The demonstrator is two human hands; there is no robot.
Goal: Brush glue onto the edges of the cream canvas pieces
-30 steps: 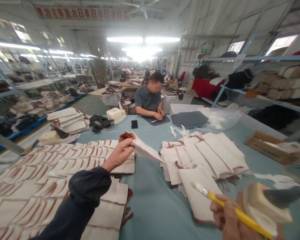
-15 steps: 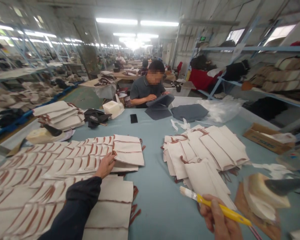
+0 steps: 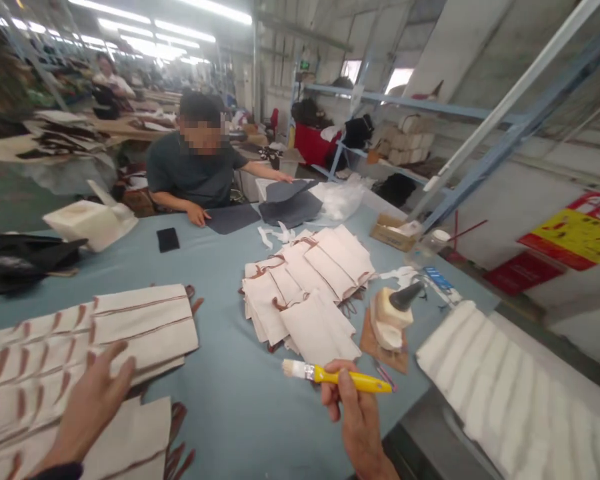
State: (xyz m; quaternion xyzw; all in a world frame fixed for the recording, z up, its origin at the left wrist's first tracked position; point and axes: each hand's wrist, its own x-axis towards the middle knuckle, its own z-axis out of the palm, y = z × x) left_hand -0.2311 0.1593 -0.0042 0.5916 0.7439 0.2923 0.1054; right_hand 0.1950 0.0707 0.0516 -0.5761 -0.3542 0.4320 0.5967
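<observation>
My right hand (image 3: 355,407) grips a yellow-handled paintbrush (image 3: 375,383), its pale bristles pointing left above the table. My left hand (image 3: 93,403) is open, thumb and fingers apart, over rows of overlapping off-white fabric pieces (image 3: 145,327) with brown edging. Whether its fingertips touch the cloth I cannot tell. A heap of similar off-white pieces (image 3: 315,280) with brown straps lies ahead of the brush. Right of that heap, a cream plastic container (image 3: 385,317) with a dark cone-shaped part stands on a brown board (image 3: 400,360).
Across the blue-green table (image 3: 230,413), a co-worker (image 3: 195,160) handles dark grey sheets (image 3: 293,207). A black phone (image 3: 168,240), another cream container (image 3: 83,223) and a cardboard box (image 3: 393,232) sit there too. White folded material (image 3: 520,387) is stacked at the right.
The view has swung right. My left hand has let go of the fabric edge and opened. My right hand still holds the paintbrush. The co-worker's hands have spread apart over the grey sheets.
</observation>
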